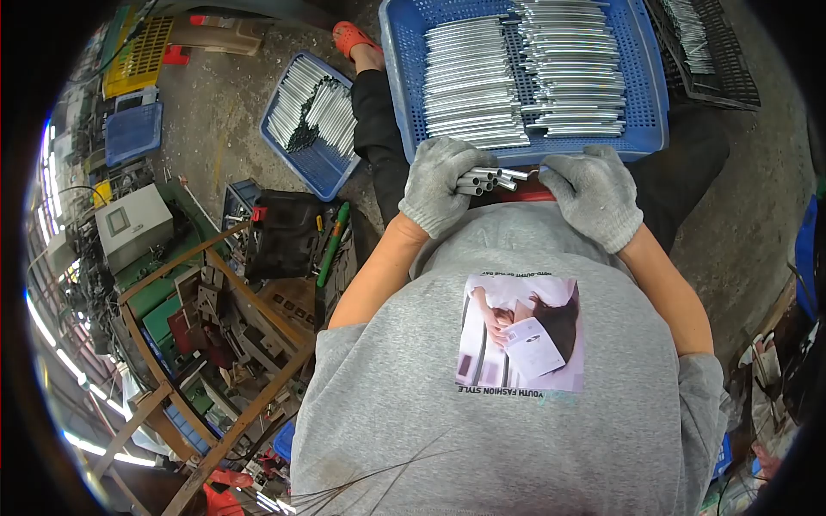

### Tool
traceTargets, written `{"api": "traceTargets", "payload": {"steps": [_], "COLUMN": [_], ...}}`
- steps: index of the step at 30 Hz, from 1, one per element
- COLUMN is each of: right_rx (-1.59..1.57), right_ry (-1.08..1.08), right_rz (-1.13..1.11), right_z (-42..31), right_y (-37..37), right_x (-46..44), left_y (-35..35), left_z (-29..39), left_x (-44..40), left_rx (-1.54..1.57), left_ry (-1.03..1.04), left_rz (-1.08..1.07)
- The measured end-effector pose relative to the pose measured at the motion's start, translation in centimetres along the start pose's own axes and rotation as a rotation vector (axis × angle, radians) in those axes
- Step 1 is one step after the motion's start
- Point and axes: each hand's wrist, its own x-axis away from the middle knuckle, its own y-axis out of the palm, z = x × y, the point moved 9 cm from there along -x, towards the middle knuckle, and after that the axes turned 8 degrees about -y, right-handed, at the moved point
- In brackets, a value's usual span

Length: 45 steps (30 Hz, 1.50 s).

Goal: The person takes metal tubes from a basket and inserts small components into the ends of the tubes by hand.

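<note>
My left hand (442,185), in a grey knitted glove, is closed round a bundle of several short metal tubes (490,179), their open ends showing beside the fingers. Across from it, my right hand (594,191), gloved alike, has its fingers bent and pressed together near the tubes' far ends; what its fingertips hold, if anything, is too small to make out. Both hands are at the near edge of a large blue basket (658,103). Inside the basket lie two stacked rows of shiny metal tubes (473,82).
A smaller blue basket (323,176) of metal tubes stands to the left, near a foot in a red clog (351,38). A black crate (731,69) is at the upper right. Wooden frame bars (249,297), a green bottle (334,245) and a grey box (133,225) are at the left.
</note>
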Motion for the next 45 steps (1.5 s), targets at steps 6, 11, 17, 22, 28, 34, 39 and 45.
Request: {"api": "traceTargets", "payload": {"steps": [6,11,17,22,28,34,39,45], "right_rx": [-0.062,-0.091,-0.126,-0.245,-0.224,-0.468,-0.388,-0.538], "right_ry": [-0.093,0.003,-0.033,-0.003,0.005,0.073,0.216,0.271], "right_rz": [-0.018,-0.108,-0.089,-0.114,-0.128,-0.075,0.131,0.222], "right_z": [-0.4,0.1,0.2,0.2,0.6,1.3,4.3,5.1], "right_y": [1.6,0.8,1.7,1.2,1.5,1.8,1.8,1.2], "right_x": [0.4,-0.5,-0.4,-0.7,-0.9,0.0,2.5,5.9], "left_y": [0.1,-0.1,0.3,0.3,0.6,0.5,1.3,6.3], "left_z": [-0.7,-0.5,-1.5,-1.6,-1.8,-1.5,-1.0,0.9], "left_x": [0.2,0.1,0.4,0.5,0.6,0.4,-2.6,-9.6], "left_rx": [0.03,0.004,0.064,0.046,0.075,0.025,-0.108,-0.156], "left_ry": [0.022,0.039,0.023,0.016,-0.008,-0.006,-0.072,-0.233], "left_rz": [0.039,0.038,0.035,0.032,0.014,0.017,-0.01,-0.163]}}
